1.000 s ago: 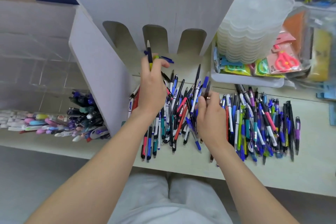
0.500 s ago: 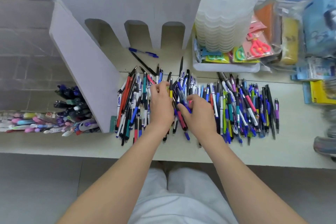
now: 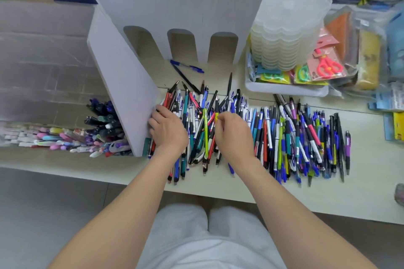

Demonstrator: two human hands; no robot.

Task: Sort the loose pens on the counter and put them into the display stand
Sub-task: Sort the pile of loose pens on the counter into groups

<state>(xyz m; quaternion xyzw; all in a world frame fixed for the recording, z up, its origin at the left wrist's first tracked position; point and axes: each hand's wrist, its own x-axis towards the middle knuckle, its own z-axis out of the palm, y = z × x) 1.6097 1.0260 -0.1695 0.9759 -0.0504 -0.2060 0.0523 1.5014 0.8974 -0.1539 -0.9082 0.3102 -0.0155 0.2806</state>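
Note:
A big heap of loose pens (image 3: 197,135) in several colours lies on the pale counter (image 3: 360,194), with a second spread of pens (image 3: 306,142) to its right. Behind stands the white display stand (image 3: 180,6) with three arched openings. Its side panel (image 3: 122,94) slants toward me. My left hand (image 3: 168,132) rests knuckles-up on the heap's left edge, against that panel, fingers curled down among pens. My right hand (image 3: 235,135) sits on the heap's middle, fingertips pinched on a black pen with a yellow band (image 3: 216,113). A blue pen (image 3: 187,66) and a black pen (image 3: 185,81) lie before the arches.
A stack of translucent plastic tubs (image 3: 290,28) stands back right in a white tray (image 3: 284,90), beside packaged scissors (image 3: 328,66). More pens and markers (image 3: 98,135) lie left of the side panel. Packets (image 3: 395,126) crowd the far right edge.
My left hand held a black pen up by the arches a second ago, then dropped into the heap and slid left to the side panel. The right hand stayed on the heap's middle.

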